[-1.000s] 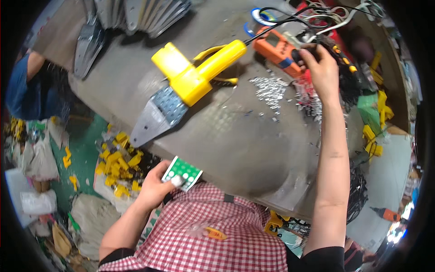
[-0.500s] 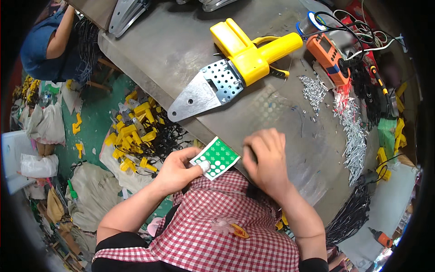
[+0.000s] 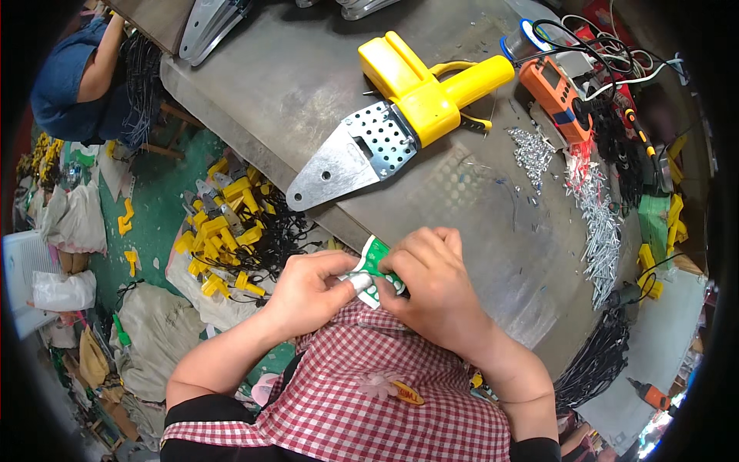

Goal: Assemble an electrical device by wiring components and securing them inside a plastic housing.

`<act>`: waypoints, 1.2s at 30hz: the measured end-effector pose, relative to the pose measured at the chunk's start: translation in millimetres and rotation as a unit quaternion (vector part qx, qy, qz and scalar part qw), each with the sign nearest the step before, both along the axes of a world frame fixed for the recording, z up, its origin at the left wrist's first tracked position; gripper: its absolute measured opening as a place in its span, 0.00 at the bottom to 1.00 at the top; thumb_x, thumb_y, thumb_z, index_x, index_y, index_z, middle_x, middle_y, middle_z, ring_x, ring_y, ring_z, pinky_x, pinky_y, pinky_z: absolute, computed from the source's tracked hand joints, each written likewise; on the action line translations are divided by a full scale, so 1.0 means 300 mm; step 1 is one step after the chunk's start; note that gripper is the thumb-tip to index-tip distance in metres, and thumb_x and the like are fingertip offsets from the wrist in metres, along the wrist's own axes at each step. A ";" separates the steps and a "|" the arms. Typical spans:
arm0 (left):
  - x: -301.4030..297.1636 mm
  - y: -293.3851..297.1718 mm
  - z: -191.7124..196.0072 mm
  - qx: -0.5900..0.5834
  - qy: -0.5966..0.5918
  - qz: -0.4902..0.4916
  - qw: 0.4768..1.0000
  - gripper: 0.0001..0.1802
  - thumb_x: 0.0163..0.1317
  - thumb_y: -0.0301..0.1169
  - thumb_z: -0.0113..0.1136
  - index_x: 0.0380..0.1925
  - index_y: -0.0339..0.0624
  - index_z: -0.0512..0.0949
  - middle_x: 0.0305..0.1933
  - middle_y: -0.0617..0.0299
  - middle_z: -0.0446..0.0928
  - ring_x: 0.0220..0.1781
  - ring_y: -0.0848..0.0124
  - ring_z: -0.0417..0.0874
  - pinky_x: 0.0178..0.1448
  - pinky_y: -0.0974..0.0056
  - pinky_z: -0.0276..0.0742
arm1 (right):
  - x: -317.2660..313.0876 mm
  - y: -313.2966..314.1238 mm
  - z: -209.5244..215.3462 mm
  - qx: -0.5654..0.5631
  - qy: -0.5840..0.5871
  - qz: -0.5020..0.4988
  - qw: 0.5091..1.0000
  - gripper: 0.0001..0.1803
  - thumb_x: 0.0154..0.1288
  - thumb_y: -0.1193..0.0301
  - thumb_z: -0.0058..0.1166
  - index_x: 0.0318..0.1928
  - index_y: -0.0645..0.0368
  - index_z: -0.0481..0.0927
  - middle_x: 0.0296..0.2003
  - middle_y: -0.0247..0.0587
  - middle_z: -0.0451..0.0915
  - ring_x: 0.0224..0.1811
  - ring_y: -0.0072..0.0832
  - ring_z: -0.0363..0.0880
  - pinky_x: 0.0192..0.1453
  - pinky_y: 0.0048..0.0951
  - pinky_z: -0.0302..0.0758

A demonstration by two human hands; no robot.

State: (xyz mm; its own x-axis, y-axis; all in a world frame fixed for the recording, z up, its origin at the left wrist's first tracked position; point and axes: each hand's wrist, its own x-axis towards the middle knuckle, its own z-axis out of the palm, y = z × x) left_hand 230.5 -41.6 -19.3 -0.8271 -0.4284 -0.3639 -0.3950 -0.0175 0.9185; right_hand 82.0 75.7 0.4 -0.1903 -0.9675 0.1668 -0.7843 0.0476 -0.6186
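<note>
Between both hands, just above my checked apron, is a small green sticker sheet (image 3: pixel 373 253) with a white edge and round white spots. My left hand (image 3: pixel 312 291) pinches its left side, with a white covering on the thumb tip. Closed at the sheet's right side, my right hand (image 3: pixel 435 285) has thumb and fingertips on it and hides part of it. Whether a single sticker is between those fingertips I cannot tell. Beyond the hands, a yellow pipe-welding tool (image 3: pixel 423 100) with a flat pointed metal plate (image 3: pixel 331 165) lies on the metal table (image 3: pixel 269 92).
Piles of screws (image 3: pixel 596 239), an orange multimeter (image 3: pixel 554 100) and a solder spool (image 3: pixel 531 38) lie on the table's right. Yellow tools with black cords (image 3: pixel 223 231) are heaped at left below the table edge. Another person (image 3: pixel 69 77) is at the upper left.
My right hand has moved left and down from beside the sheet onto its right side. The sheet now looks bent, with its right part covered. My left hand keeps its pinch.
</note>
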 end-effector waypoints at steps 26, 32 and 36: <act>-0.444 -0.189 0.197 -0.538 0.175 -0.060 0.822 0.19 0.40 0.21 0.66 0.35 0.38 0.74 0.46 0.51 0.71 0.47 0.51 0.74 0.49 0.54 0.72 | -0.728 -0.080 0.137 -0.268 0.012 -0.398 0.877 0.10 0.56 0.76 0.55 0.40 0.64 0.76 0.34 0.45 0.78 0.40 0.38 0.77 0.44 0.36 0.72; -0.650 -0.216 0.233 -0.516 0.086 -0.163 0.836 0.41 0.44 0.16 0.56 0.63 0.37 0.57 0.67 0.41 0.57 0.59 0.45 0.70 0.58 0.51 0.70 | -0.698 0.064 0.144 -0.242 -0.092 -0.293 0.920 0.13 0.57 0.74 0.58 0.44 0.62 0.76 0.32 0.42 0.77 0.36 0.27 0.75 0.41 0.26 0.71; -0.469 -0.241 0.336 -0.284 0.217 0.042 0.933 0.36 0.51 0.18 0.51 0.64 0.41 0.58 0.56 0.55 0.68 0.53 0.67 0.73 0.57 0.64 0.70 | -0.982 0.514 0.030 -0.015 0.214 -0.473 0.855 0.15 0.58 0.75 0.56 0.48 0.60 0.78 0.39 0.46 0.81 0.45 0.34 0.80 0.49 0.30 0.74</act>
State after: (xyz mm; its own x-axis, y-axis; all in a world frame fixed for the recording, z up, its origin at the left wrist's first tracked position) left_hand 89.8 -113.8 81.4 -0.7985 -0.5206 0.3023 -0.0038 0.5065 0.8622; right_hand -212.8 230.0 9.4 -0.7997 -0.4095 0.4391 -0.5592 0.7743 -0.2961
